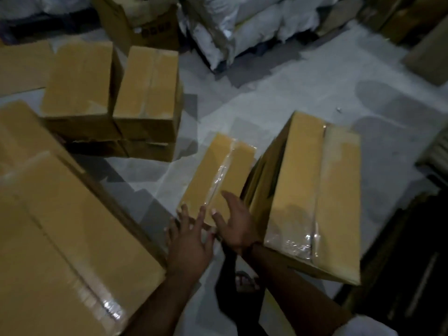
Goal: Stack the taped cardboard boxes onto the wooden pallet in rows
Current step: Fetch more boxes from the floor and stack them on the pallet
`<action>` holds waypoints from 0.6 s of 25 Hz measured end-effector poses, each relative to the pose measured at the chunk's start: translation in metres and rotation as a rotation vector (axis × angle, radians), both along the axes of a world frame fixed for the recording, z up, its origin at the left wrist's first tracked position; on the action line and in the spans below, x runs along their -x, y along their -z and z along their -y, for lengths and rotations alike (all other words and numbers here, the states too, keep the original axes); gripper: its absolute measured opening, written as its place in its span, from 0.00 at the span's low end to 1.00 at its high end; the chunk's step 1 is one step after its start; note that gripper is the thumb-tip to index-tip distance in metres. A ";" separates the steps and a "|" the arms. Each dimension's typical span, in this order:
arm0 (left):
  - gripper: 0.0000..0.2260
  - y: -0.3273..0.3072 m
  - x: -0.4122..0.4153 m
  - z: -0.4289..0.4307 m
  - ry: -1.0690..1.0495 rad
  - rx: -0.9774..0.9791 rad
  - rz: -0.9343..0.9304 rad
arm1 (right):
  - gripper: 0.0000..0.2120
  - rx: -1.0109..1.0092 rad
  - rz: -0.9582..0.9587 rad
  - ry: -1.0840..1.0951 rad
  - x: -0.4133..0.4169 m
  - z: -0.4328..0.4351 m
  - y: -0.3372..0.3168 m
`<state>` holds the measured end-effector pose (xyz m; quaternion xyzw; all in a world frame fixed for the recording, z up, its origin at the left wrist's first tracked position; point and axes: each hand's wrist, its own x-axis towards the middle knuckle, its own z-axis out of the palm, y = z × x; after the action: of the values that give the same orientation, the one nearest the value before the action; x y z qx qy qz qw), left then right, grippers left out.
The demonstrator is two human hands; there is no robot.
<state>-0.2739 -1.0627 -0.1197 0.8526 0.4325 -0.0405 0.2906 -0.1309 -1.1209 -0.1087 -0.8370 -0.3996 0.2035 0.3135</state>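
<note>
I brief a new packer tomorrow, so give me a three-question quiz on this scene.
1. True or false: the left hand and the right hand are clenched into fists.
2. The small box in front of both hands lies: A on the floor; B on top of a stack; C on a shelf.
3. Fill in: the small box's top seam is sealed with clear ____.

Key: 1 false, the fingers are spread; 2 A; 3 tape.
</note>
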 end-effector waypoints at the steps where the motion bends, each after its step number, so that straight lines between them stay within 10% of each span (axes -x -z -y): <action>1: 0.31 -0.002 -0.031 0.015 0.030 0.040 0.026 | 0.27 -0.044 0.103 0.047 -0.032 0.023 -0.003; 10: 0.25 -0.002 -0.238 0.067 0.277 0.097 0.214 | 0.36 0.431 0.237 0.426 -0.257 0.183 0.012; 15: 0.38 -0.006 -0.304 0.059 0.235 0.145 0.036 | 0.37 0.297 0.017 0.454 -0.300 0.186 0.017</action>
<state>0.0299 -1.1213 -0.1135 0.8746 0.3203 -0.0901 0.3525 0.1690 -1.3068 -0.1258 -0.9436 -0.1701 0.1775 0.2218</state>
